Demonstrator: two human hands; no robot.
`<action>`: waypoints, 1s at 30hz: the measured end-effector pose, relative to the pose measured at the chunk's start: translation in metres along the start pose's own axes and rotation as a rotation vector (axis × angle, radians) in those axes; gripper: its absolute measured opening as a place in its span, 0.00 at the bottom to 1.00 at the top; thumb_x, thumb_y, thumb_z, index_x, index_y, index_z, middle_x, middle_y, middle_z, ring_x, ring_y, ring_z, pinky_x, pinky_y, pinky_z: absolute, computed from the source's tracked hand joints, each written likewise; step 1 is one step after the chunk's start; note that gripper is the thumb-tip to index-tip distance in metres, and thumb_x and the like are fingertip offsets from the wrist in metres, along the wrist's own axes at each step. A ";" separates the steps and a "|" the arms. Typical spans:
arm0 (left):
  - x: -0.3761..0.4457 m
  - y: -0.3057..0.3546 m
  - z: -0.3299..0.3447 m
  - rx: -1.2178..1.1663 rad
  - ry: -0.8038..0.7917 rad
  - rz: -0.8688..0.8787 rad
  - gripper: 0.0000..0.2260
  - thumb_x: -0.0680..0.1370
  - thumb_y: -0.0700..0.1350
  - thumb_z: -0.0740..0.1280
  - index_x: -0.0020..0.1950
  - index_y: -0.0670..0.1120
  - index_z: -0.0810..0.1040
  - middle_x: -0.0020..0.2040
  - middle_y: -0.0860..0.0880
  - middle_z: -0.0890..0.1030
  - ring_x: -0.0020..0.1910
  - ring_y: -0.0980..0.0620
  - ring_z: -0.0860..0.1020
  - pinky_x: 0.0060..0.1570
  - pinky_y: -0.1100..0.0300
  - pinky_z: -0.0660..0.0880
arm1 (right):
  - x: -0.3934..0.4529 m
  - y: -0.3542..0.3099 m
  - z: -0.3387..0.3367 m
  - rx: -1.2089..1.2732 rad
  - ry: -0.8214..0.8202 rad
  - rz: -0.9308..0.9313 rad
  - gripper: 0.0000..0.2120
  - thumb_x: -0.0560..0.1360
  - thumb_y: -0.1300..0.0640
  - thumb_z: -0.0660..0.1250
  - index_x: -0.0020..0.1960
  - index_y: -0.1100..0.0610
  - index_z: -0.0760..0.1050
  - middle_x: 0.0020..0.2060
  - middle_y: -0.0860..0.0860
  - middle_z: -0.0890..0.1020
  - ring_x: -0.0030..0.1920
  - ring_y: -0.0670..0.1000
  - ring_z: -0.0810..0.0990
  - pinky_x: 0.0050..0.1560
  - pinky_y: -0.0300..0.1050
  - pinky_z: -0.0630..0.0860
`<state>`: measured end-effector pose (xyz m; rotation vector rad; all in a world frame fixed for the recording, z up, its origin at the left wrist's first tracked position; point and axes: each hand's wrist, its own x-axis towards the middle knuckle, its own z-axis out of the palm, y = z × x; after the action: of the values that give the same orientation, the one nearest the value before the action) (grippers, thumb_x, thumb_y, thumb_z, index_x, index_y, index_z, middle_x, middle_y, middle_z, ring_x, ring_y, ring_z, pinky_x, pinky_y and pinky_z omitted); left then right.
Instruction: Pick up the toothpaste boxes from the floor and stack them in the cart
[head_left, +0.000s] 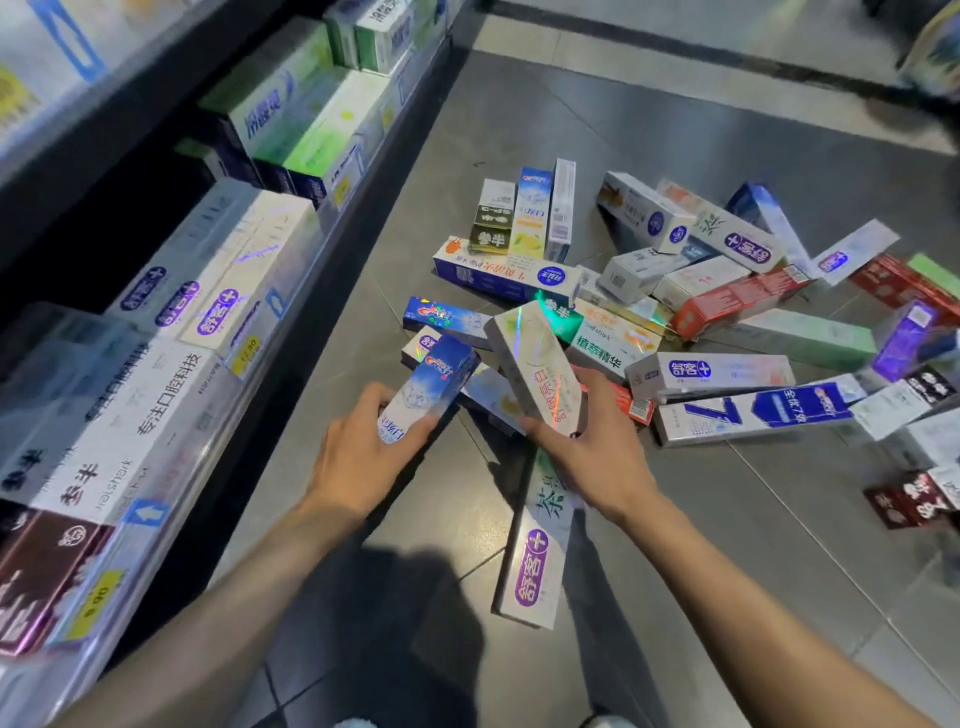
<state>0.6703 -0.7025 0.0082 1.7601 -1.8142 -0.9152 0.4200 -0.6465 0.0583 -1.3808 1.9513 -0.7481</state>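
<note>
Several toothpaste boxes (722, 374) lie scattered in a heap on the grey tiled floor, from the middle of the view to the right edge. My left hand (358, 447) grips a blue and white box (431, 389), lifted at a slant above the floor. My right hand (592, 447) holds a white holographic box (535, 364) by its lower end, tilted up over the pile. A long white box with a purple logo (535, 551) lies flat on the floor under my right wrist. No cart is in view.
Store shelves (171, 291) full of boxed toothpaste run along the left side, with yellow price tags on their front rails. Bare floor tiles (519, 114) stretch beyond the pile. A blurred object sits at the top right corner.
</note>
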 end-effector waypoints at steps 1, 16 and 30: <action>0.001 0.013 -0.006 -0.086 0.038 0.017 0.16 0.73 0.67 0.69 0.49 0.57 0.71 0.40 0.59 0.80 0.39 0.58 0.78 0.32 0.64 0.70 | 0.004 -0.009 -0.001 0.051 0.000 -0.010 0.30 0.71 0.40 0.74 0.68 0.41 0.64 0.65 0.44 0.76 0.62 0.48 0.76 0.58 0.57 0.77; -0.022 0.346 -0.238 -0.498 0.327 0.110 0.12 0.73 0.60 0.73 0.50 0.60 0.73 0.44 0.67 0.81 0.40 0.65 0.80 0.37 0.73 0.70 | -0.005 -0.304 -0.206 0.489 0.158 -0.139 0.25 0.70 0.46 0.75 0.64 0.44 0.71 0.54 0.38 0.82 0.54 0.39 0.81 0.53 0.41 0.77; -0.143 0.711 -0.487 -0.663 0.296 0.147 0.12 0.78 0.57 0.70 0.57 0.56 0.73 0.49 0.64 0.82 0.48 0.62 0.81 0.48 0.59 0.74 | -0.158 -0.570 -0.552 0.627 0.146 -0.211 0.26 0.71 0.43 0.74 0.64 0.34 0.67 0.55 0.29 0.78 0.57 0.35 0.79 0.50 0.35 0.78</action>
<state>0.5424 -0.6579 0.8713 1.2447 -1.2365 -0.9858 0.3810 -0.6115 0.8654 -1.1622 1.4819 -1.4467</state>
